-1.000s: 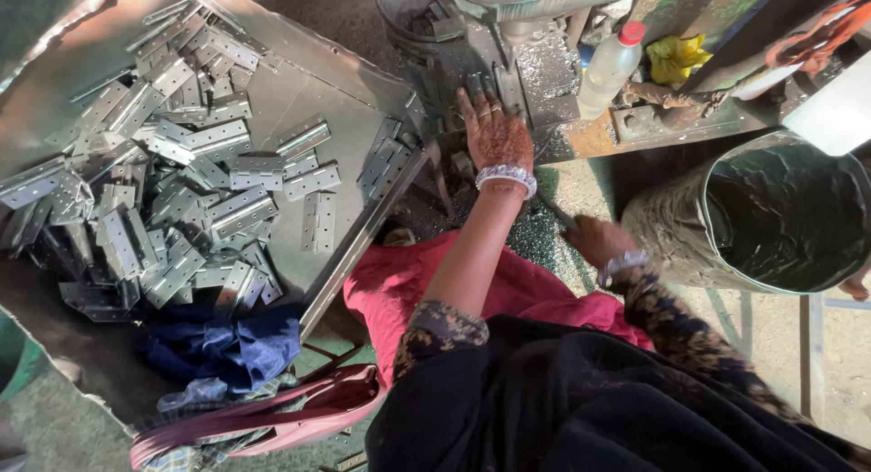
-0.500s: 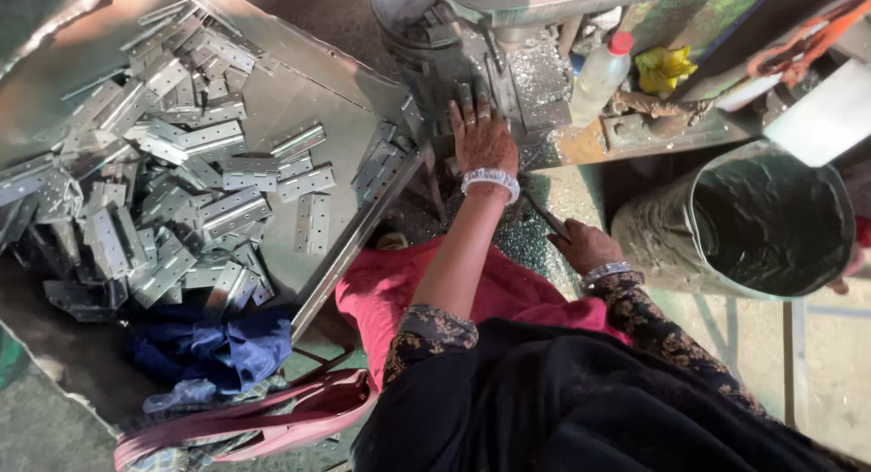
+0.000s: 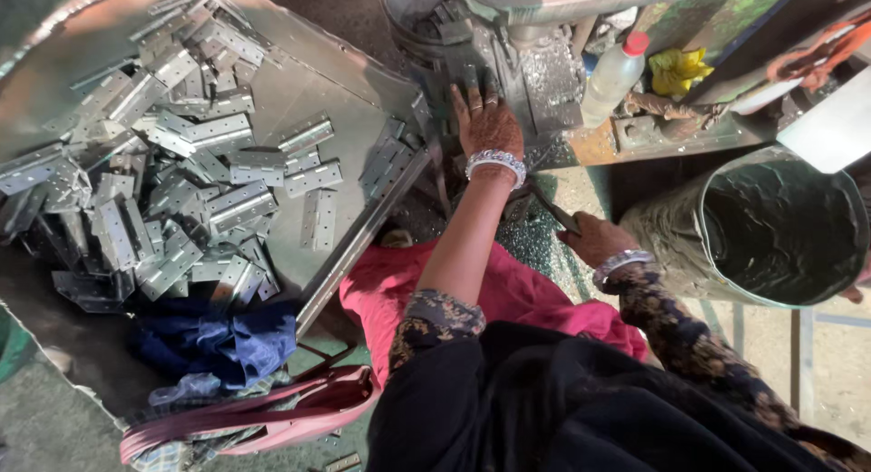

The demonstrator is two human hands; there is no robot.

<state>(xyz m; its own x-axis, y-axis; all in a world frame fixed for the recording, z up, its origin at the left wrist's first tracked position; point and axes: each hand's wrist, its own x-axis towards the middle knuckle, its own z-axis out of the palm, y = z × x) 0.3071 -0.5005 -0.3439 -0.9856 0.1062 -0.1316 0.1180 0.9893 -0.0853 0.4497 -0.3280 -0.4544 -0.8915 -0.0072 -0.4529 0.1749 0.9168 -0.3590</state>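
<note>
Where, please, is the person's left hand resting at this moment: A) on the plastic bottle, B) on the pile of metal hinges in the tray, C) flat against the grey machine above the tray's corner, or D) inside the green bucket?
C: the left hand lies fingers spread on the grey machine, apart from the metal hinges, the green bucket and the plastic bottle.

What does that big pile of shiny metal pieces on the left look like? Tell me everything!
The pile of hinges is a heap of flat, silvery metal plates with small screw holes, some folded, some spread open. They lie jumbled and overlapping on a slanted sheet-metal tray, a few scattered apart towards its right edge. Neither hand touches them; a blue cloth lies just below the heap.
</note>
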